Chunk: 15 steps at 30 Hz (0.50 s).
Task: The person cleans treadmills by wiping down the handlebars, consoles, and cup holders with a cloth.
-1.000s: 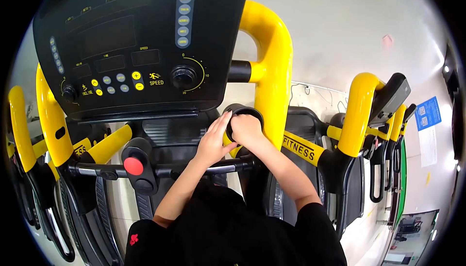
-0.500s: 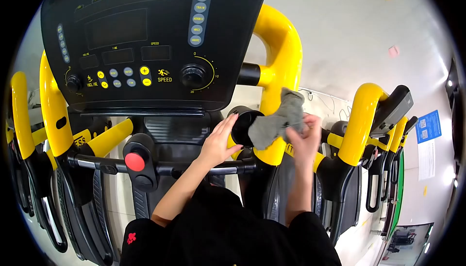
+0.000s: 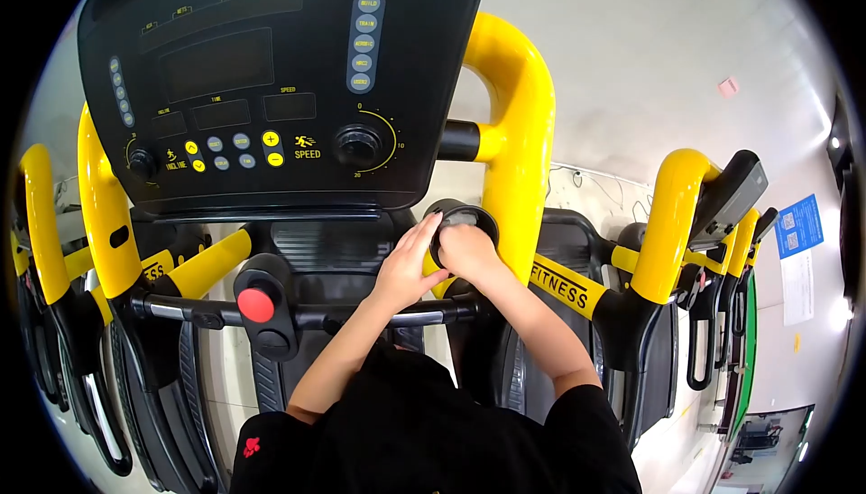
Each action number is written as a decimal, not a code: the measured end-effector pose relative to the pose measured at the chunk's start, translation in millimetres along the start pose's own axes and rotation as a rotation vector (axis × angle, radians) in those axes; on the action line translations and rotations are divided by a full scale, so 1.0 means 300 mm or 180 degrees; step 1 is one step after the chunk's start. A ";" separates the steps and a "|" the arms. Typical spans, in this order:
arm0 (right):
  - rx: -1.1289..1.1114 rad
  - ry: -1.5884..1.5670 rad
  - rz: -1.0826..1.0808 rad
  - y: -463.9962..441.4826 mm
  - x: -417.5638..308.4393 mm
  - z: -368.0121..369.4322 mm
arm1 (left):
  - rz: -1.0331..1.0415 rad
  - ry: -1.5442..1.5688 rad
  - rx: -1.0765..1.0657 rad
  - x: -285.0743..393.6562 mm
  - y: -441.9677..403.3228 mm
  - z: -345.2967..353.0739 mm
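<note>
one grey cloth (image 3: pixel 466 219) partly shows past the right hand (image 3: pixel 469 252), bent fingers inside black cup holder (image 3: pixel 490 221), can't tell if gripping, left hand (image 3: pixel 408 268) unclenched, fingers straight along holder's side, yellow frame (image 3: pixel 520 165) beside right fingers, console (image 3: pixel 311 65) beyond left fingertips

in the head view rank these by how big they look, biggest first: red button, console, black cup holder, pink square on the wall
1. console
2. black cup holder, partly covered, yet its rim spans wider than the button
3. red button
4. pink square
</note>
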State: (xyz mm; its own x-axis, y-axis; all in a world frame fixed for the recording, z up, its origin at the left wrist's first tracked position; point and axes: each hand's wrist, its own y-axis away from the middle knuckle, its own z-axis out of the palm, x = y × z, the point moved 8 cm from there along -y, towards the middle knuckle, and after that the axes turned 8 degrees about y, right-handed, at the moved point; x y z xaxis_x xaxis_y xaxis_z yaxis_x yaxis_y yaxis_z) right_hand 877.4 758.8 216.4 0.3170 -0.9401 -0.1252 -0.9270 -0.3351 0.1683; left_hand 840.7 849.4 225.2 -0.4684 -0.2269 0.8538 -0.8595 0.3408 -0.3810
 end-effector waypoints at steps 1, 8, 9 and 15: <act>-0.0022 0.0200 -0.0050 -0.012 -0.011 -0.010 | -0.0061 0.0076 -0.0012 -0.004 0.001 0.002; 0.0566 0.0246 -0.0025 0.030 0.014 -0.037 | -0.0185 0.0154 -0.0040 -0.023 0.000 0.010; 0.0751 0.0032 -0.0127 0.053 0.002 -0.060 | -0.0175 0.0154 -0.0040 -0.026 0.003 0.008; 0.1253 -0.1855 0.0529 0.205 0.095 -0.180 | -0.0151 0.0077 -0.0046 -0.014 0.002 0.005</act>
State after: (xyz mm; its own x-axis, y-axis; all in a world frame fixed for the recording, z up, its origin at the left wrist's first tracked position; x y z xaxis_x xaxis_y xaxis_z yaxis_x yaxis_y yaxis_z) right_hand 840.3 708.1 276.1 0.1089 -0.7536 -0.6482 -0.9919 -0.0398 -0.1204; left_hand 841.6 849.1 220.9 -0.4220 -0.2212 0.8792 -0.8775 0.3434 -0.3348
